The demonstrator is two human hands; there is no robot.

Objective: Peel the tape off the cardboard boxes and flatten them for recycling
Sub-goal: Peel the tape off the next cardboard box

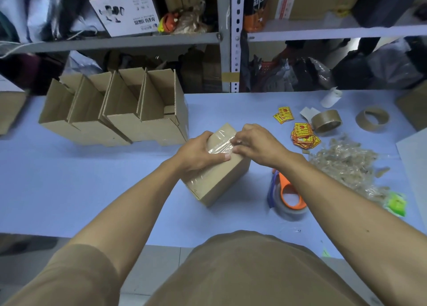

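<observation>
A small closed cardboard box (221,178) stands on the blue table in front of me, with clear tape (219,144) running over its top. My left hand (198,153) grips the box's top left side, thumb laid across the top edge. My right hand (251,144) pinches the clear tape at the top of the box, fingers curled onto it. Behind and to the left lies a row of several open, empty cardboard boxes (120,111).
A tape dispenser with an orange core (288,197) lies right of the box. A heap of peeled tape (349,164), yellow stickers (302,137), a brown tape roll (325,120) and an empty tape core (372,118) sit at the right. Cluttered shelves (226,37) rise behind the table.
</observation>
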